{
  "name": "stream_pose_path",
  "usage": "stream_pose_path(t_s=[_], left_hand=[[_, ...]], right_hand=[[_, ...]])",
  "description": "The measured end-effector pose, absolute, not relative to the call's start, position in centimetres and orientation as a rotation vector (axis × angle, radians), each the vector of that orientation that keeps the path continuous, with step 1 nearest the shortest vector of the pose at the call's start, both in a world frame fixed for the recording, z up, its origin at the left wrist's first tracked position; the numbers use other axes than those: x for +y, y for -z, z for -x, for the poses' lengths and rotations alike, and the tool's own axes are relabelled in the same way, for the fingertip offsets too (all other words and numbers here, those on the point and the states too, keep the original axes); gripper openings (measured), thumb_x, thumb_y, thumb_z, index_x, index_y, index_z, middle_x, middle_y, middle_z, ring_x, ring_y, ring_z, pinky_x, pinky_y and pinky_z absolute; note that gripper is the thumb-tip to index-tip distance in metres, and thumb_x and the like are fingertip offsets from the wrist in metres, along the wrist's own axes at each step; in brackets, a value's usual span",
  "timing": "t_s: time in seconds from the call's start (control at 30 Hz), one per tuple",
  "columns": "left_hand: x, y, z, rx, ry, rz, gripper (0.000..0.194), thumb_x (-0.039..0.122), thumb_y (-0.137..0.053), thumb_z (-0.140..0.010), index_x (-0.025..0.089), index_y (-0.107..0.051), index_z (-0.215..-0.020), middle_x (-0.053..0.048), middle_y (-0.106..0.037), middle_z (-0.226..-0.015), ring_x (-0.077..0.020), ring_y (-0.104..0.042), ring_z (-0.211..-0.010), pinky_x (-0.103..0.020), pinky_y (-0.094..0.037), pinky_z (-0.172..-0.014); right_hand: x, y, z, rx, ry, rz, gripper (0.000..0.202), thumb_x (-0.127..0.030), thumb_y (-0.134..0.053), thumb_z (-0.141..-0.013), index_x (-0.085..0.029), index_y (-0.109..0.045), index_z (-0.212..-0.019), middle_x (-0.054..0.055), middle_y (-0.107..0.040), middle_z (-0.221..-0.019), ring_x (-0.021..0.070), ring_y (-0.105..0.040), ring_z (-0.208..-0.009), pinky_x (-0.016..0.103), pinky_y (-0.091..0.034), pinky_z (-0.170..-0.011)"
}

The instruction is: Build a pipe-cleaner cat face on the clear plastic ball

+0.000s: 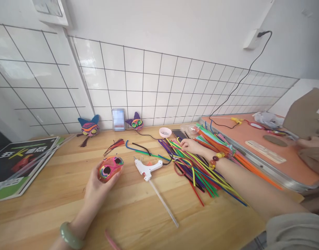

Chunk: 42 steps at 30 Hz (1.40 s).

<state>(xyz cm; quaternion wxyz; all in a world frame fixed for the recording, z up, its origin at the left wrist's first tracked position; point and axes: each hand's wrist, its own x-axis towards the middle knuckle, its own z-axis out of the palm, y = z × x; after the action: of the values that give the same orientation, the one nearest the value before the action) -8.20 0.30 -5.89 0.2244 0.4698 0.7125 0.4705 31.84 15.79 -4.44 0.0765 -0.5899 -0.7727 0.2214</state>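
My left hand (101, 184) is closed around a small mask (110, 169), covered in colourful coiled strips with two dark eye areas, just over the table. On the right, my right hand (190, 146) reaches across a pile of pipe cleaners (201, 175) in many colours. Its fingers are drawn together at the far end of the pile, beside a yellow tip; what they pinch, if anything, is unclear. Between the hands lies a white glue gun (148, 168) with a clear glue stick (163, 203) sticking out of its back. Scissors (179, 163) with red handles rest on the pile.
Two finished cat masks (89, 127) and a phone (118, 119) lean by the tiled wall. A pink bowl (165, 132) stands behind the pile. A book (21, 163) lies at left, an orange-topped table (266, 146) at right, with another person's sleeve (309, 152).
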Motion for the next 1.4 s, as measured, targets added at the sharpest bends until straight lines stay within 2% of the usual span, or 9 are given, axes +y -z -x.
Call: stream_pose_path(t_s=[0.27, 0.43, 0.5, 0.6, 0.67, 0.87, 1.27, 1.33, 1.4], left_hand=[[0.2, 5.8, 8.1, 1.962, -1.297, -1.299, 0.077, 0.05, -0.071, -0.056, 0.017, -0.045, -0.122, -0.013, -0.062, -0.11, -0.028, -0.062, -0.095, -0.04, -0.049, -0.084], [0.0, 5.5, 7.9, 1.933, -1.314, -1.303, 0.077, 0.05, -0.07, -0.058, 0.015, -0.045, -0.122, -0.013, -0.061, -0.111, -0.027, -0.062, -0.096, -0.038, -0.049, -0.085], [-0.1, 5.5, 7.9, 1.914, -1.323, -1.31, 0.077, 0.049, -0.07, -0.058, 0.016, -0.044, -0.123, -0.013, -0.061, -0.112, -0.0268, -0.061, -0.097, -0.038, -0.049, -0.086], [-0.1, 5.7, 8.0, 1.896, -1.337, -1.318, 0.076, 0.047, -0.07, -0.058, 0.016, -0.044, -0.123, -0.012, -0.061, -0.111, -0.0268, -0.062, -0.096, -0.039, -0.05, -0.084], [0.0, 5.9, 8.0, 1.872, -1.363, -1.32, 0.075, 0.046, -0.071, -0.058, 0.016, -0.044, -0.122, -0.012, -0.061, -0.111, -0.0264, -0.063, -0.095, -0.039, -0.051, -0.083], [-0.1, 6.2, 7.9, 1.818, -1.394, -1.383, 0.07, 0.044, -0.069, -0.062, 0.017, -0.044, -0.122, -0.012, -0.061, -0.112, -0.0257, -0.061, -0.1, -0.038, -0.048, -0.088], [0.0, 6.6, 7.9, 1.697, -1.431, -1.316, 0.071, 0.041, -0.071, -0.062, 0.018, -0.041, -0.123, -0.01, -0.061, -0.111, -0.0245, -0.062, -0.099, -0.038, -0.049, -0.087], [0.0, 6.5, 7.9, 1.707, -1.416, -1.307, 0.071, 0.041, -0.071, -0.062, 0.018, -0.041, -0.122, -0.011, -0.061, -0.111, -0.025, -0.061, -0.1, -0.039, -0.048, -0.088], [-0.1, 6.5, 7.9, 1.714, -1.415, -1.31, 0.07, 0.041, -0.071, -0.062, 0.017, -0.042, -0.122, -0.011, -0.06, -0.112, -0.0252, -0.06, -0.101, -0.04, -0.046, -0.09]], right_hand=[[15.6, 4.9, -31.1, -2.416, -0.522, 1.658, 0.027, -0.03, -0.052, -0.089, -0.015, -0.054, -0.112, 0.007, -0.057, -0.112, 0.0193, -0.059, -0.095, 0.039, -0.05, -0.08], [15.2, 5.0, -29.1, -2.468, -0.308, 1.62, 0.015, -0.031, -0.06, -0.083, -0.018, -0.066, -0.086, 0.008, -0.059, -0.108, 0.0242, -0.053, -0.106, 0.04, -0.041, -0.093], [15.2, 5.2, -28.4, -2.483, -0.253, 1.628, 0.015, -0.03, -0.061, -0.083, -0.018, -0.066, -0.089, 0.008, -0.057, -0.114, 0.0246, -0.051, -0.109, 0.041, -0.04, -0.094], [15.3, 5.2, -28.1, -2.493, -0.211, 1.664, 0.023, -0.029, -0.053, -0.089, -0.018, -0.057, -0.108, 0.008, -0.055, -0.117, 0.0204, -0.056, -0.101, 0.041, -0.047, -0.086], [15.4, 4.9, -28.2, -2.486, -0.202, 1.685, 0.025, -0.03, -0.05, -0.091, -0.018, -0.054, -0.113, 0.008, -0.055, -0.117, 0.0187, -0.058, -0.097, 0.039, -0.049, -0.082], [14.8, 4.7, -28.3, -2.454, -0.215, 1.729, 0.024, -0.03, -0.05, -0.09, -0.019, -0.056, -0.111, 0.007, -0.056, -0.116, 0.019, -0.058, -0.096, 0.037, -0.05, -0.081], [14.2, 4.4, -28.8, -2.275, -0.256, 1.837, 0.025, -0.031, -0.05, -0.09, -0.018, -0.056, -0.111, 0.006, -0.056, -0.115, 0.019, -0.058, -0.095, 0.037, -0.05, -0.08], [14.1, 4.0, -29.2, -2.246, -0.259, 1.842, 0.022, -0.031, -0.051, -0.09, -0.016, -0.059, -0.104, 0.006, -0.06, -0.107, 0.0177, -0.06, -0.09, 0.034, -0.05, -0.078], [13.9, 3.7, -29.4, -2.22, -0.263, 1.834, 0.018, -0.029, -0.053, -0.087, -0.015, -0.064, -0.089, 0.006, -0.065, -0.091, 0.0176, -0.061, -0.08, 0.031, -0.048, -0.073]])
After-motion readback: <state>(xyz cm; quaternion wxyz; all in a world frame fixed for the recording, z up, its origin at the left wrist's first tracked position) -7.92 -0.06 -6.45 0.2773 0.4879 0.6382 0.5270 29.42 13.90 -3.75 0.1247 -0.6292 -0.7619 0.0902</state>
